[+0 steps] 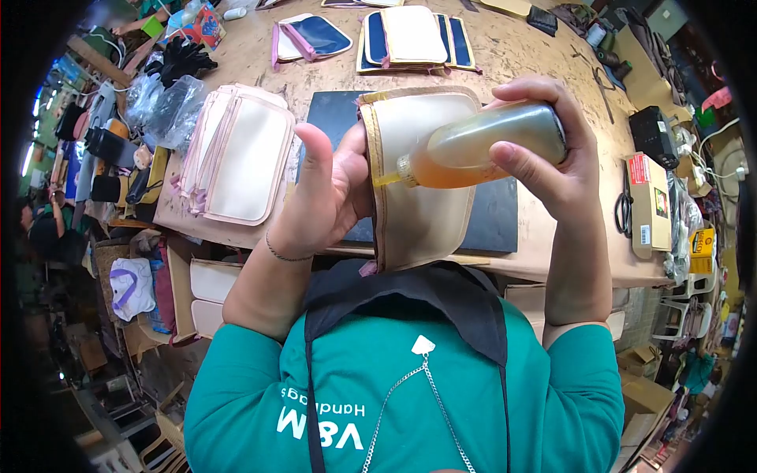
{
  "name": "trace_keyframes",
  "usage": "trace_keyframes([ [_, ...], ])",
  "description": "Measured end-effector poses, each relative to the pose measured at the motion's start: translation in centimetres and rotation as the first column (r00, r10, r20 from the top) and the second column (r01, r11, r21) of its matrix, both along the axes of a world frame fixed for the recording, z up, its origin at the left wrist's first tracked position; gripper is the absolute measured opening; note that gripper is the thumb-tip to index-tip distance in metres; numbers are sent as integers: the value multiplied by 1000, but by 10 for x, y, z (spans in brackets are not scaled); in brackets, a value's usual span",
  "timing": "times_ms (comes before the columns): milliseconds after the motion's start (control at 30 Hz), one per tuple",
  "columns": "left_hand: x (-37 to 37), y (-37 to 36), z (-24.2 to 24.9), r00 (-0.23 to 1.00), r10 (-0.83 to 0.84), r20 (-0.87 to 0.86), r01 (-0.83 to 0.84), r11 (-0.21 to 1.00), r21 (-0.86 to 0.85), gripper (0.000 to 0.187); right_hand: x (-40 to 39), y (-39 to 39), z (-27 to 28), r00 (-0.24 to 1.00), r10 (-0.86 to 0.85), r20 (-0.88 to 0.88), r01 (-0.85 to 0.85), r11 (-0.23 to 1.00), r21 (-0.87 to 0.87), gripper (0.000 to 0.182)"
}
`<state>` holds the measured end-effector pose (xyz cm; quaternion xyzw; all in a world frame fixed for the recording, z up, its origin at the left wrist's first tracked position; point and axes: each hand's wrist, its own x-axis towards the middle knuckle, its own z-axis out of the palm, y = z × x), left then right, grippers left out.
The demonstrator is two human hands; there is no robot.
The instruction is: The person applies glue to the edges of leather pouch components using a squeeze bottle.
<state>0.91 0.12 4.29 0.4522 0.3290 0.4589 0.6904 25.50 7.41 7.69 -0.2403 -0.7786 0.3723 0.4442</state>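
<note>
My left hand (335,177) is palm up with its thumb stuck out to the side. Its fingers go behind a cream bag panel (430,221) and hold it up, so the fingertips are hidden. The panel has a gold-coloured strip along its left edge and rounded corners. Wrapped around a clear bottle of amber liquid (473,154) is my right hand (564,150). The bottle is tipped nearly level, its yellow nozzle pointing left at the gold strip. The tip seems to touch the strip. Beneath the panel lies a dark board (493,217).
A stack of cream panels (244,158) lies left on the worktable (544,79). Navy-and-cream pieces (406,35) lie at the back. Scissors (623,213) and a cardboard box (649,205) are at the right edge, near a black box (653,135). Plastic bags (169,106) are at left.
</note>
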Motion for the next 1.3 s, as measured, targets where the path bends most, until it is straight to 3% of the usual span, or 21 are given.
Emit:
trace_keyframes([
  [700,-12,24,7,968,153,202,-137,987,-88,111,-6,-8,-9,996,24,91,-31,996,81,44],
  [1300,-23,33,9,937,222,269,-203,974,-96,109,-4,-14,-12,979,92,184,-85,995,-43,45],
])
